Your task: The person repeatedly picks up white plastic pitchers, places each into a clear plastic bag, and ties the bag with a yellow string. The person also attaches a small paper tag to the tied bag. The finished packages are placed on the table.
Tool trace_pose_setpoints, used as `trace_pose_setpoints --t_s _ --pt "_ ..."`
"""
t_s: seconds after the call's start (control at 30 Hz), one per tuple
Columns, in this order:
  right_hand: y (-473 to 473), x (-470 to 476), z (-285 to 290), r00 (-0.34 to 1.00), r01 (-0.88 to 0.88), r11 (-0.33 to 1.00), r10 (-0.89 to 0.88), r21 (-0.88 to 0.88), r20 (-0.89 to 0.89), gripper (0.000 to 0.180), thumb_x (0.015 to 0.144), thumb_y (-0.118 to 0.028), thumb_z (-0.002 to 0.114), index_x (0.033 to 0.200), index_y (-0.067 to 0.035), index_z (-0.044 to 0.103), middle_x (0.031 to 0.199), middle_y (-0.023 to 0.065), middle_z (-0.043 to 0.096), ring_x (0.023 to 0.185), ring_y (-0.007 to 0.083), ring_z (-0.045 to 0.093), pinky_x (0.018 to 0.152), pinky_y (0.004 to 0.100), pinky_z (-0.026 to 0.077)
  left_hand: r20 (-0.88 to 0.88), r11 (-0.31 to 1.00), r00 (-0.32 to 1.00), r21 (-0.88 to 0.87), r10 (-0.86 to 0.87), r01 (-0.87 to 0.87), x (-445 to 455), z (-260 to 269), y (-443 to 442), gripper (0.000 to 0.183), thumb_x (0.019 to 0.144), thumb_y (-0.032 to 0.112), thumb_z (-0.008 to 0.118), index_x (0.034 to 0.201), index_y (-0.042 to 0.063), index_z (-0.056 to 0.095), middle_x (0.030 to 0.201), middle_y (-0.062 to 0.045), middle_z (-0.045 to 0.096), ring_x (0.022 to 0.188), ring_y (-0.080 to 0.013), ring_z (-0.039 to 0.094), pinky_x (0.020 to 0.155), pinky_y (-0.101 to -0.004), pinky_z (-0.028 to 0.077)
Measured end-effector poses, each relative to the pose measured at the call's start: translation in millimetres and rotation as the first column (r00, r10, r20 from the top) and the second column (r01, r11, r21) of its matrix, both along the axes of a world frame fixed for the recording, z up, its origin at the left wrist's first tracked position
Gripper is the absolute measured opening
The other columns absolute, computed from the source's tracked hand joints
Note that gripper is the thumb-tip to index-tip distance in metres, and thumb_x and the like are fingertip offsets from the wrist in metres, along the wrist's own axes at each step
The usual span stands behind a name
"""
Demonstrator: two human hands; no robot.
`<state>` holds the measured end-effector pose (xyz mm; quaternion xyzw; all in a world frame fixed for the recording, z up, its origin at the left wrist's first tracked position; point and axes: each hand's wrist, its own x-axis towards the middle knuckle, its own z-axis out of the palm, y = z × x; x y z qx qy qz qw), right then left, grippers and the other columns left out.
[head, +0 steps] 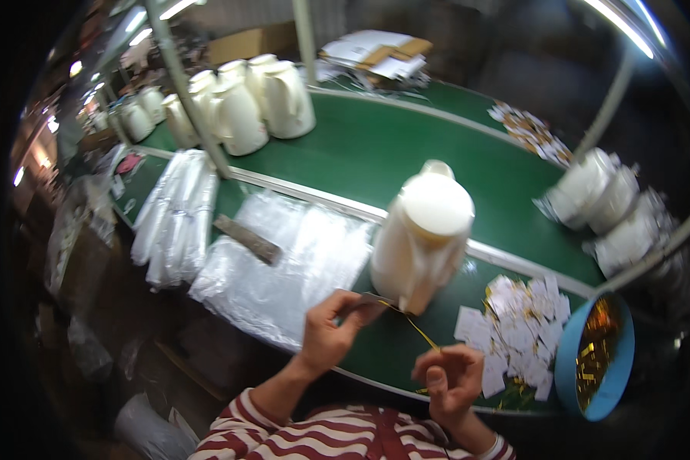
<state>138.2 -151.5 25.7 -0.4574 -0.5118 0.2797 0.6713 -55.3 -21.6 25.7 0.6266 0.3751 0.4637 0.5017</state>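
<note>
A small card tag (374, 299) is pinched between the thumb and fingers of my left hand (329, 330). From the tag a thin gold string (418, 331) runs to the curled fingers of my right hand (453, 376), which grip its other end. Just beyond both hands a white lidded jug (428, 230) stands upright, its handle facing me. The tag is near the handle's lower end; whether they touch I cannot tell. To the right of the jug lies a loose pile of white tags (517, 333) with gold strings among them.
A blue basin (568, 356) with gold ties stands tilted at the right. Clear plastic bags (316, 253) lie at the left under a flat bar (247, 238). Several white jugs (290, 103) stand on the green belt (368, 138); bagged jugs (586, 184) are far right. A metal post (187, 92) rises at the left.
</note>
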Motion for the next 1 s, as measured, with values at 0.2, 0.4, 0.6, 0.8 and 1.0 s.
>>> trace_pose_setpoints --t_s 0.2,0.4,0.6,0.8,1.0 --pt "58 34 62 0.965 -0.121 0.99 0.099 -0.076 -0.244 0.016 0.11 -0.013 0.068 0.117 -0.001 0.061 0.085 0.007 0.069 0.061 0.0086 0.062 0.054 0.0209 0.048 0.296 0.856 0.947 -0.45 -0.127 0.256 -15 -24 -30 0.016 0.107 0.015 0.074 0.113 0.0 0.07 0.099 -0.006 0.076 0.087 -0.0108 0.071 0.079 -0.0275 0.06" --pt "40 49 27 0.958 -0.025 0.986 -0.024 -0.168 -0.286 0.022 0.108 -0.014 0.071 0.123 0.0 0.064 0.083 0.0074 0.072 0.065 0.0085 0.062 0.058 0.0218 0.049 0.238 0.877 0.962 -0.422 -0.136 0.229 -15 -27 -32 0.025 0.106 0.013 0.074 0.124 -0.001 0.065 0.108 -0.007 0.076 0.095 -0.011 0.071 0.087 -0.0277 0.06" --pt "7 57 2 0.981 -0.133 0.954 0.088 -0.269 -0.173 0.031 0.105 -0.008 0.074 0.132 0.002 0.062 0.097 0.0109 0.077 0.087 0.014 0.075 0.077 0.0249 0.059 0.179 0.877 0.945 -0.355 -0.275 0.323 -9 -29 -30 0.035 0.105 0.008 0.075 0.135 -0.001 0.06 0.118 -0.009 0.075 0.107 -0.012 0.07 0.094 -0.0284 0.058" --pt "7 51 0 0.982 -0.189 0.934 0.17 -0.304 -0.088 0.034 0.103 -0.005 0.076 0.133 0.003 0.062 0.097 0.014 0.081 0.089 0.0146 0.077 0.071 0.0231 0.057 0.229 0.832 0.941 -0.448 -0.248 0.328 5 -17 -38 0.04 0.104 0.012 0.077 0.138 -0.002 0.061 0.12 -0.01 0.076 0.109 -0.014 0.071 0.096 -0.0306 0.058" --pt "7 49 -4 0.974 -0.226 0.926 0.208 -0.303 -0.092 0.036 0.102 -0.004 0.077 0.133 0.003 0.063 0.104 0.0131 0.079 0.09 0.0145 0.075 0.075 0.0251 0.059 0.145 0.842 0.976 -0.495 -0.161 0.212 17 -17 -37 0.025 0.103 0.018 0.081 0.116 -0.002 0.073 0.103 -0.005 0.078 0.092 -0.0084 0.068 0.084 -0.0255 0.056"
